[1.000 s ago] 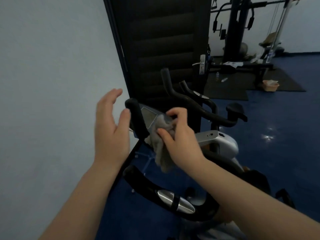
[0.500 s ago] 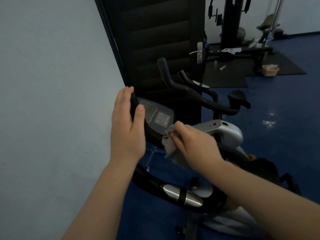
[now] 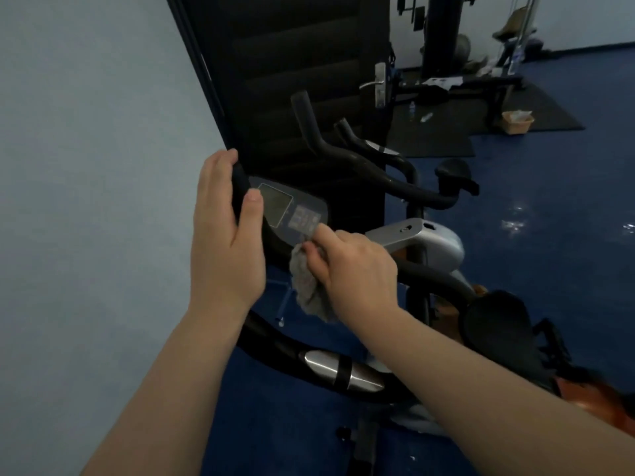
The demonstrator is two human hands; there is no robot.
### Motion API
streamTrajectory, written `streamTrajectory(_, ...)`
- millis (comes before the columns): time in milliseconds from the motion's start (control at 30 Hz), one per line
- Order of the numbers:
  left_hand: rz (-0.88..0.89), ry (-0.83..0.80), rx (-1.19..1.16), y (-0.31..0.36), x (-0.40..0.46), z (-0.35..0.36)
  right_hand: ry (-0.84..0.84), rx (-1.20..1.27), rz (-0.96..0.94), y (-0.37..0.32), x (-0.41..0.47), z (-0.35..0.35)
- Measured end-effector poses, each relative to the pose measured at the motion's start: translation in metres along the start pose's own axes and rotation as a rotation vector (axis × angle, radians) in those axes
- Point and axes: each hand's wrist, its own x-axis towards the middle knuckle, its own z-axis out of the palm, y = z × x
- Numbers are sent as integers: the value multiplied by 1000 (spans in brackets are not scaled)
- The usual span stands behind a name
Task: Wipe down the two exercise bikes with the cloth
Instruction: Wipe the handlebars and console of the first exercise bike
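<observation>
Left hand (image 3: 226,231) wraps the upright black grip (image 3: 239,187) at the left edge of the console (image 3: 288,211): fingers curled behind it, thumb laid across the front.

Right hand (image 3: 354,269) holds the grey cloth (image 3: 307,286) bunched in curled fingers. Forefinger extends forward, its tip at the lower right corner of the console, by the button panel. Most of the cloth hangs below and to the left of this hand, between the two wrists. Whether cloth lies under the fingertip, cannot tell.

Near bike (image 3: 343,372): its black handlebar loop with a silver pad passes under both forearms. Silver-grey housing (image 3: 429,242) sits just right of the right hand.

Second bike (image 3: 378,173): beyond the right hand, black handlebars rising above the console, its saddle farther right. Neither hand touches it.

Dark door (image 3: 292,63) stands behind both bikes, above the hands, with a metal handle on its right edge. Pale wall (image 3: 86,166) runs left of the left hand. Blue floor (image 3: 549,201) spreads right of the right arm. A weight machine (image 3: 439,36) and a dark mat stand well beyond, upper right.
</observation>
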Motion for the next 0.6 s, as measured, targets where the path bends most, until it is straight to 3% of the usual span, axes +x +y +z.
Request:
streamTrajectory(167, -28, 0, -7, -1, -3, 2, -141, -165, 186, 25, -3, -6)
streamTrajectory(300, -31, -31, -3, 2, -7, 1, -195, -58, 445, 45, 14, -20)
streamTrajectory(367, -31, -42, 36, 4, -7, 1, -99, 72, 407, 26, 20, -23)
streamTrajectory(467, -10, -56, 202, 10, -13, -3, -165, 121, 191, -19, 5, -15)
streamTrajectory(600, 37, -131, 350, 19, -45, -8, -220, 32, 268, -2, -9, -25)
